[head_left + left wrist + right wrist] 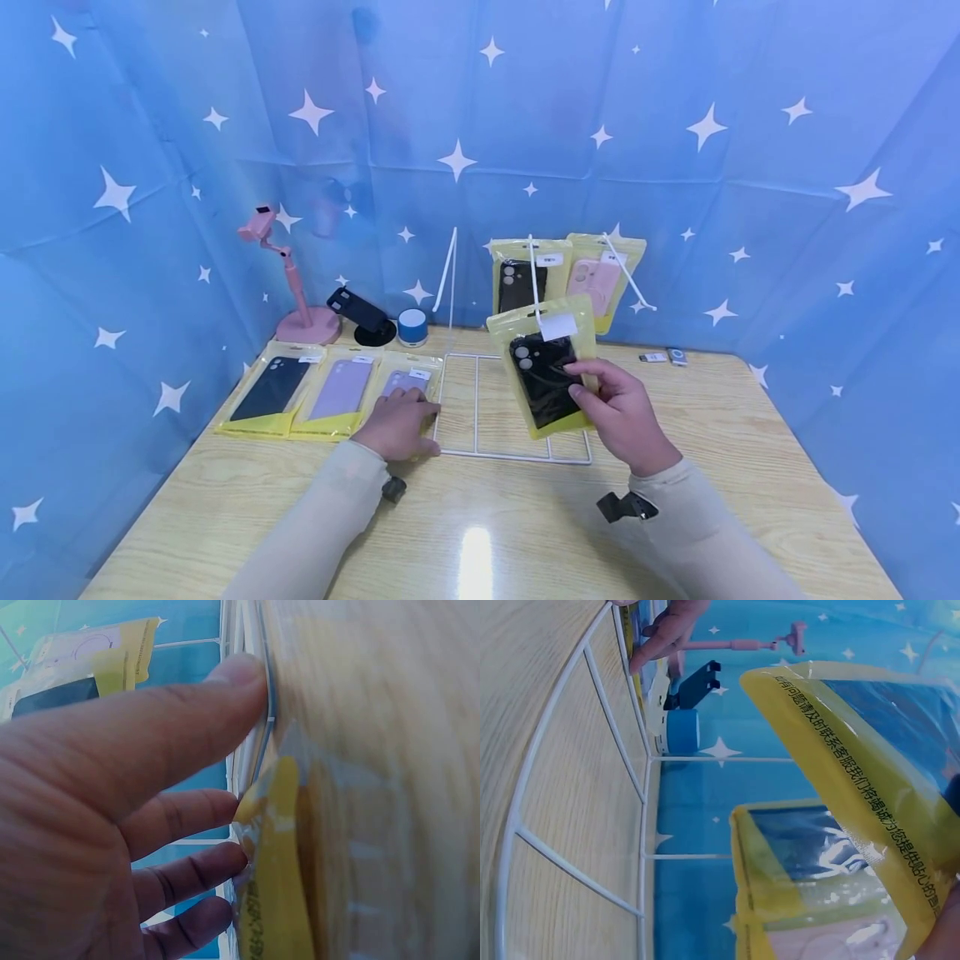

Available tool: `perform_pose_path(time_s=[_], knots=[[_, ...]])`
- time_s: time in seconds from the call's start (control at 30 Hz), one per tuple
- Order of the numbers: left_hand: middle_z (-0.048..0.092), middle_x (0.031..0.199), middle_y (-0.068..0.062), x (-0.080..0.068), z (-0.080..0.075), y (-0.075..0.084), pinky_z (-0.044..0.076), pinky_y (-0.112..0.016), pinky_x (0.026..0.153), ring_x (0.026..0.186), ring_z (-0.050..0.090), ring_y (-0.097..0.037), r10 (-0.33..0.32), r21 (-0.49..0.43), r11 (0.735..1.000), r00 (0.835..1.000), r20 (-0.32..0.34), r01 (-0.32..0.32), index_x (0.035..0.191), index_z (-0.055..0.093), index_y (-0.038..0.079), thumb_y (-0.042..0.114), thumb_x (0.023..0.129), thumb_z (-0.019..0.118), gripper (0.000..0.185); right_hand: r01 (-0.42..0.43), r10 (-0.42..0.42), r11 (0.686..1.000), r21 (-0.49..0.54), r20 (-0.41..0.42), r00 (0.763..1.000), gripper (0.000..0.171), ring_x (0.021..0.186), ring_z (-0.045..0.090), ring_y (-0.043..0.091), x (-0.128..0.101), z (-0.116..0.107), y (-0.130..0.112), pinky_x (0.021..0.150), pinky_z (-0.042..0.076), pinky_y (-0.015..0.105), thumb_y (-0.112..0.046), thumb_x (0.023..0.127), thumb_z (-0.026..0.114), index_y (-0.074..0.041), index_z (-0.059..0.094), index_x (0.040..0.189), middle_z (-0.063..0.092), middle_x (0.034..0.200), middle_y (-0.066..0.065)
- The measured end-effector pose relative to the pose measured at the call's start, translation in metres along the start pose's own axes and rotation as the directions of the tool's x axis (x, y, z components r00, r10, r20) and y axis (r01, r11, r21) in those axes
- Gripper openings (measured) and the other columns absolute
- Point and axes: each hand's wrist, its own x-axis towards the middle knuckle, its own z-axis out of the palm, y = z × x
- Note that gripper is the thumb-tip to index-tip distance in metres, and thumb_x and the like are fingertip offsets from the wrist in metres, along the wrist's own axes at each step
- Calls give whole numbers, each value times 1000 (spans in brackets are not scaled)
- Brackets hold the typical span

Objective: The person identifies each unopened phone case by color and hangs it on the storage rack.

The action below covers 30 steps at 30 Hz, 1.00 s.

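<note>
My right hand (626, 408) pinches a yellow-edged clear pouch holding a black phone case (543, 379) between thumb and fingers. The pouch's top slot overlaps the front end of the middle hook (534, 279) of a white wire rack (476, 408). In the right wrist view the pouch's yellow strip (855, 772) is close to the camera. My left hand (401, 423) rests over a pouch with a lilac phone case (405, 382), its fingers fairly straight. In the left wrist view its fingertips meet the pouch's yellow edge (281, 840), and the thumb lies along the rack's wire.
Pouches with a dark case (273, 387) and a lilac case (342, 387) lie left. Behind hang pouches with a black case (517, 283) and a pink case (588, 279). A pink stand (296, 292), black phone holder (360, 310), blue speaker (412, 325) and small gadgets (677, 357) stand or lie at the back.
</note>
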Motion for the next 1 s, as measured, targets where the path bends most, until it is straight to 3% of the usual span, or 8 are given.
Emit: perform_pose_path(time_s=[0.23, 0.6, 1.0], knots=[[62, 136, -5, 0, 0, -1, 43, -51, 108, 120, 52, -26, 0, -2, 1000, 1000, -1, 0, 145, 66, 23, 51, 81, 89, 73, -48, 48, 999, 3, -20, 999, 25, 56, 42, 12, 12, 6, 5, 52, 42, 24, 1, 102, 64, 0, 69, 127, 58, 95, 1], [61, 133, -5, -2, -2, 2, 43, -50, 108, 118, 52, -26, 0, -10, 1000, 1000, -1, 0, 145, 66, 22, 50, 81, 89, 74, -78, 79, 996, 31, -44, 996, 27, 54, 41, 9, 28, 13, 17, 50, 39, 23, 1, 102, 65, 0, 69, 128, 45, 74, 4], [61, 134, -5, 1, 1, 0, 43, -50, 107, 119, 52, -26, 10, 4, 1000, 1000, -7, -10, 145, 66, 22, 51, 81, 89, 75, -131, 130, 991, -22, -52, 990, 29, 52, 41, 14, 46, 15, 24, 48, 37, 25, -6, 102, 68, -8, 71, 131, 41, 68, 4]])
